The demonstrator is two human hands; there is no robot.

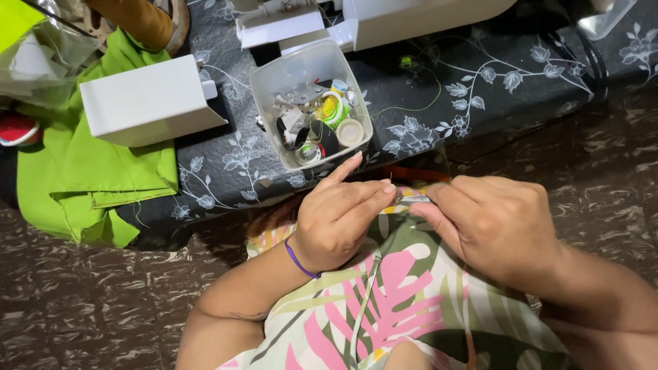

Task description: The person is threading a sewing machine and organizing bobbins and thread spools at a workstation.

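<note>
My left hand point(336, 212) and my right hand point(493, 219) meet in front of my chest, above my leaf-patterned clothing. The right hand's fingertips pinch a small silvery metal piece point(414, 200). The left hand's thumb and fingers are pressed together close to that piece, seemingly pinching a thin thread too fine to make out. A purple band circles my left wrist. Just beyond the hands stands a clear plastic tub point(274, 79) with thread spools and several small sewing parts.
A dark floral-printed table cover point(480, 82) spans the top. A white box point(147, 99) rests on folded green fabric point(82, 178) at the left. Part of a white sewing machine point(411, 17) sits at the back. Loose green thread lies on the cover.
</note>
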